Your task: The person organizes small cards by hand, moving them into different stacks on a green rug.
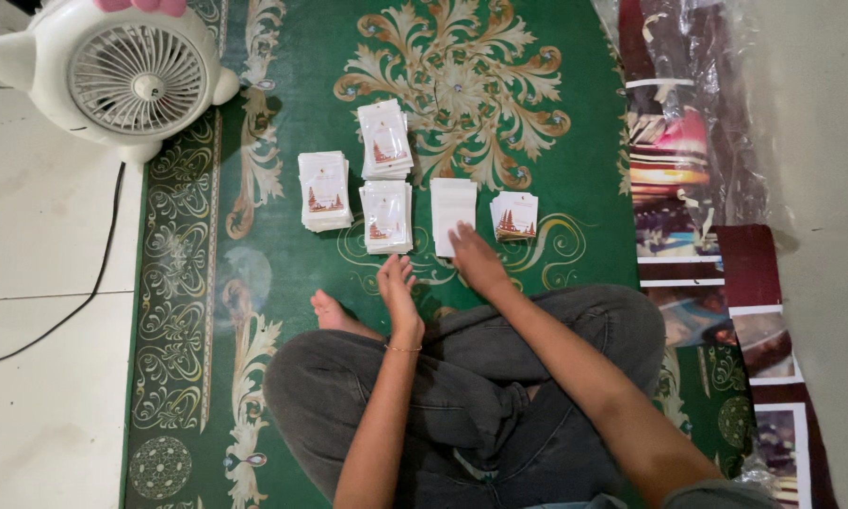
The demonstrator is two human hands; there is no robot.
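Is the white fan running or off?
Cannot tell: the white fan stands upright on the tiled floor, but its blades behind the grille look indistinct.

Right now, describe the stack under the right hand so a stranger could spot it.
On the green carpet, find the row of white card stacks before the seated person. The blank stack sits second from right, under the right hand. Its top is plain white; its neighbours show a red picture.

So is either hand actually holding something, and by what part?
Neither holds anything. The right hand rests its fingers on the near edge of the blank white stack; the left hand is open and empty.
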